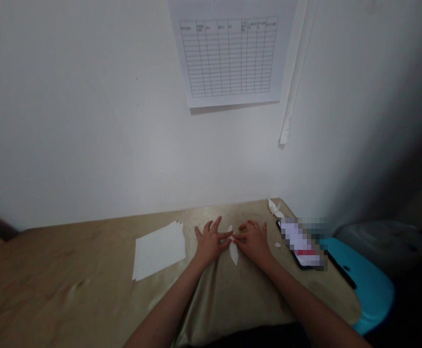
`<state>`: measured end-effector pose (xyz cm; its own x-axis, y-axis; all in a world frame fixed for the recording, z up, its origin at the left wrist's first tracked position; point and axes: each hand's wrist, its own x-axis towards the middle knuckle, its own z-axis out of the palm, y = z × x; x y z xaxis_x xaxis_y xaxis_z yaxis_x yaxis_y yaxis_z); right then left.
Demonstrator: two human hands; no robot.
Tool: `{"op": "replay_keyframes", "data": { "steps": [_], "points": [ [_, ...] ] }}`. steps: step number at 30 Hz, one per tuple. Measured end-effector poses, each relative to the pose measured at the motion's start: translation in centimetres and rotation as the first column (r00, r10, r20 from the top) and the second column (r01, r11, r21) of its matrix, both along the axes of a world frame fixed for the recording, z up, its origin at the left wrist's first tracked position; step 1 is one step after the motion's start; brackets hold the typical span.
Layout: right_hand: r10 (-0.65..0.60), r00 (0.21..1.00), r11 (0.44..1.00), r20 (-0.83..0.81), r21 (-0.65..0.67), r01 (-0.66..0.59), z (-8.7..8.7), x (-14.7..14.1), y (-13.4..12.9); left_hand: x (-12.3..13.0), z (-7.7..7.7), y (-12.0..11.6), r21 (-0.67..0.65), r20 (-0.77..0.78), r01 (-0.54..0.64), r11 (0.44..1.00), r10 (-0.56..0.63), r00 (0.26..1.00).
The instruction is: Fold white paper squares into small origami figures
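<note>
A narrow white piece of folded paper (234, 254), pointed at its lower end, lies upright in view on the table between my hands. My left hand (210, 244) pinches its left edge with thumb and index finger, the other fingers spread. From the opposite side, my right hand (253, 242) grips the same paper between thumb and index finger. The fingertips nearly meet over its middle and hide part of it. To the left of my left hand rests a stack of white paper sheets (160, 251).
The table (87, 270) has a creased brown cover. On the right lie a phone (301, 244) with a blurred screen, a small paper scrap (278, 244) and a folded white paper shape (275, 208). Beyond the edge is a turquoise stool (372, 285). A printed chart (232, 58) hangs on the wall.
</note>
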<state>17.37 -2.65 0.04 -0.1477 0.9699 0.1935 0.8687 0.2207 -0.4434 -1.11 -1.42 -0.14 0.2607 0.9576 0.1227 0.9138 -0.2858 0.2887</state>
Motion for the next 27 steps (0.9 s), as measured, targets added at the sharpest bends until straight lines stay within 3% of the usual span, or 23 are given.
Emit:
{"op": "replay_keyframes", "data": {
  "steps": [16, 21, 27],
  "points": [
    [-0.038, 0.998, 0.998, 0.049, -0.055, 0.041, -1.2, 0.0, 0.3, -0.4, -1.7, 0.7, 0.057, -0.105, 0.019, 0.998, -0.013, 0.994],
    [-0.029, 0.999, 1.0, 0.015, 0.002, 0.029, -1.1, 0.0, 0.1, -0.3, -0.8, 0.3, 0.078, 0.011, -0.038, 0.996, 0.037, 0.999],
    [0.003, 1.0, 0.994, -0.021, 0.111, -0.001, -0.5, 0.1, -0.1, 0.1, 0.4, -0.6, 0.092, 0.078, 0.05, 0.994, -0.057, 0.995]
  ]
}}
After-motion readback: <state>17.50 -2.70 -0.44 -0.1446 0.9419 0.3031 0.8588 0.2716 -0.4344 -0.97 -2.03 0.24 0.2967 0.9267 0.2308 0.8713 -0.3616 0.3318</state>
